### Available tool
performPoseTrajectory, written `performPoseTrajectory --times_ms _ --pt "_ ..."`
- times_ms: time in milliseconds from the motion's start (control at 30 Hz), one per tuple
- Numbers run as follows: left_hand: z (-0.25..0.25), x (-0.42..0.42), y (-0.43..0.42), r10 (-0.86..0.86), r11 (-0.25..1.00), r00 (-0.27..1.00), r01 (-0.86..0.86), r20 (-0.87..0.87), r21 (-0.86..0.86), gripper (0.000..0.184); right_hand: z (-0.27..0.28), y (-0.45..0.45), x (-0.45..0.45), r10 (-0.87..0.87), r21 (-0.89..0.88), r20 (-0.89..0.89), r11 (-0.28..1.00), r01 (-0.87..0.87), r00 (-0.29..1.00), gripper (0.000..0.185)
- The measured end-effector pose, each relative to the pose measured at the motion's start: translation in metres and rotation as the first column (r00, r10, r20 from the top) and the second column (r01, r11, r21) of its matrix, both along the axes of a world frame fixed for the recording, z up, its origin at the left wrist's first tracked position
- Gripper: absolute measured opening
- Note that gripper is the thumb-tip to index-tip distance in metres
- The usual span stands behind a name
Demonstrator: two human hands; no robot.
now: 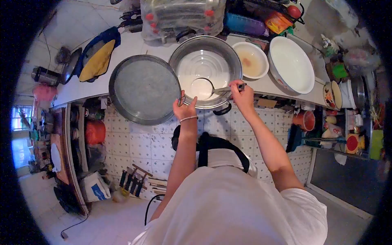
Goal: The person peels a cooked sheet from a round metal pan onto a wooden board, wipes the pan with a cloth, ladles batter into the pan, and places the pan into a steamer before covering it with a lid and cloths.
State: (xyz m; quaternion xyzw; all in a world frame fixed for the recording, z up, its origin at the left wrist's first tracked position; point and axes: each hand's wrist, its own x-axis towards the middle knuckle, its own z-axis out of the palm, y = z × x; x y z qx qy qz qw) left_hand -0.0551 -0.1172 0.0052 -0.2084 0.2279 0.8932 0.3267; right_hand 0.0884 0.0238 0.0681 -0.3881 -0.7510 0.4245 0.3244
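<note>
Metal ladle (220, 89) held inside pot (206, 44) on counter (96, 90), handle gripped by right hand (242, 97). Left hand (185, 110) set at right edge of round pan (143, 87), partly curled; grip cannot be told. Progress judged partial: milky liquid (204, 69) left in pot; whether pan has been coated, unclear.

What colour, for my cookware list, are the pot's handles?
The handles are black; head view.
</note>
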Motion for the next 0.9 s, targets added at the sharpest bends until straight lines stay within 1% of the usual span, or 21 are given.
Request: performPoseTrajectory --times_ms 67,100,167,233,267,400,467,567,633,700,767,800,867,900 --pt "0.0 0.0 0.0 0.001 1.0 1.0 -0.001 0.009 0.011 0.046 0.013 -0.002 -0.001 -0.013 -0.067 0.048 0.998 0.016 0.999 0.02" --pt "-0.001 0.0 -0.001 0.006 0.999 1.0 -0.007 0.018 0.034 0.047 0.017 -0.001 -0.002 -0.009 -0.068 0.052 0.998 0.012 0.999 0.02" --pt "-0.004 0.004 -0.005 0.013 0.999 0.999 -0.014 0.032 0.052 0.048 0.022 0.001 -0.002 0.048 0.154 0.075 0.986 -0.059 0.996 0.019" --pt "-0.002 0.007 -0.005 0.004 0.997 1.0 -0.002 -0.024 0.078 0.049 0.025 -0.004 0.001 0.063 0.136 0.109 0.988 -0.077 0.992 0.018" --pt "-0.001 0.008 -0.005 0.007 0.997 1.0 -0.006 -0.019 0.078 0.049 0.027 -0.007 0.003 0.08 0.121 0.141 0.988 -0.097 0.987 0.017" --pt "0.002 0.011 -0.006 0.034 0.998 0.999 -0.033 -0.034 0.05 0.049 0.03 -0.023 0.01 0.114 0.152 0.148 0.979 -0.136 0.982 0.015" --pt "0.0 0.011 -0.006 0.037 0.998 0.999 -0.036 -0.027 0.05 0.048 0.029 -0.027 0.011 0.132 0.209 0.114 0.966 -0.153 0.985 0.013" --pt "-0.008 0.011 -0.005 0.078 0.994 0.996 -0.075 -0.04 0.081 0.049 0.017 -0.027 0.016 0.177 0.233 0.076 0.954 -0.19 0.981 0.013" --pt "-0.007 0.012 -0.002 0.108 0.994 0.993 -0.107 -0.049 0.01 0.048 0.016 -0.033 0.02 0.175 0.215 0.112 0.957 -0.196 0.978 0.012" --pt "-0.008 0.013 -0.002 0.109 0.994 0.993 -0.108 -0.048 0.018 0.048 0.013 -0.034 0.02 0.174 0.196 0.151 0.96 -0.202 0.973 0.012" --pt "-0.009 0.014 -0.003 0.109 0.994 0.993 -0.107 -0.049 0.024 0.049 0.007 -0.034 0.018 0.163 0.194 0.06 0.966 -0.172 0.985 0.012" --pt "-0.01 0.014 -0.003 0.116 0.993 0.992 -0.115 -0.042 0.033 0.05 0.008 -0.033 0.017 0.164 0.193 0.064 0.966 -0.173 0.984 0.012" --pt "-0.014 0.015 -0.003 0.125 0.991 0.992 -0.124 -0.031 0.043 0.051 0.012 -0.027 0.014 0.137 0.059 0.093 0.988 -0.143 0.986 0.011" --pt "-0.015 0.015 -0.004 0.124 0.99 0.992 -0.122 -0.031 0.075 0.052 0.016 -0.025 0.012 0.137 0.059 0.096 0.988 -0.143 0.986 0.011"
